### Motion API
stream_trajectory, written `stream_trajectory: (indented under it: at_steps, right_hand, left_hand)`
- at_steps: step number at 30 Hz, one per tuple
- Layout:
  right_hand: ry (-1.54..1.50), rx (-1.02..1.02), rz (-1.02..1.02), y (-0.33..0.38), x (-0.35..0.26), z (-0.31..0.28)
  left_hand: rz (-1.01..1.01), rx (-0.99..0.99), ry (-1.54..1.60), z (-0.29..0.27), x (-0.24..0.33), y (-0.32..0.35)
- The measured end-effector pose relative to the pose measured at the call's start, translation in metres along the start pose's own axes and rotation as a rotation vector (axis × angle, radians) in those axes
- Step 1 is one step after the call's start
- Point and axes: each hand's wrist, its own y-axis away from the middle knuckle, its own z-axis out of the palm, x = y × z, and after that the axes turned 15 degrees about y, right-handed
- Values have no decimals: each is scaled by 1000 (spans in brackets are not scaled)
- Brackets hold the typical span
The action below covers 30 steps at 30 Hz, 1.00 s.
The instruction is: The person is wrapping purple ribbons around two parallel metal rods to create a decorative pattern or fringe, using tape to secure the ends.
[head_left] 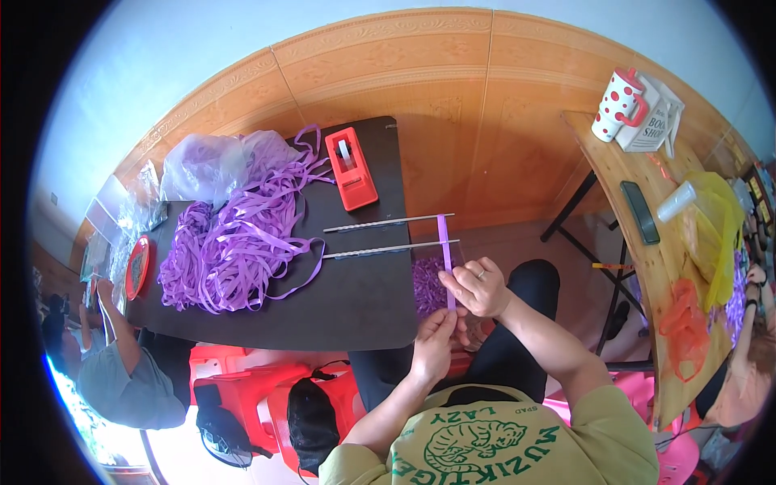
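Note:
Two thin metal rods (388,221) lie side by side on the dark table and jut past its right edge. A flat purple ribbon (443,232) crosses both rods near their free ends and runs down toward me. My left hand (435,346) pinches the ribbon's lower part, close to my lap. Higher up, my right hand (478,288), with a ring on one finger, has its bent fingertips closed at the ribbon's side. Under the rods, a heap of short purple ribbon pieces (430,284) shows beside my knee, partly hidden by my hands.
Loose purple ribbon (242,250) is piled on the dark table (356,303), near a red tape dispenser (352,170). Red stools (267,388) stand below. A wooden table (647,283) at right bears a phone (640,212) and dotted tumbler (618,105). Other people sit at both sides.

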Motion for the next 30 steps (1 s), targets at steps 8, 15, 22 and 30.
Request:
stream_trajectory:
  at_steps: [8,15,22,30]
  right_hand:
    - [26,24,13,-17,-5,-12]
    - [-11,30,39,-31,-5,-17]
    - [-81,42,66,-44,-6,-22]
    - [-132,-1,99,-38,-7,-23]
  left_hand:
    - [57,-44,-121,-1,3,20]
    - [48,42,-228,-24,-7,-5]
    - [234,-3,416,-9,-13,-104]
    - [63,-559,811,13,14,-173]
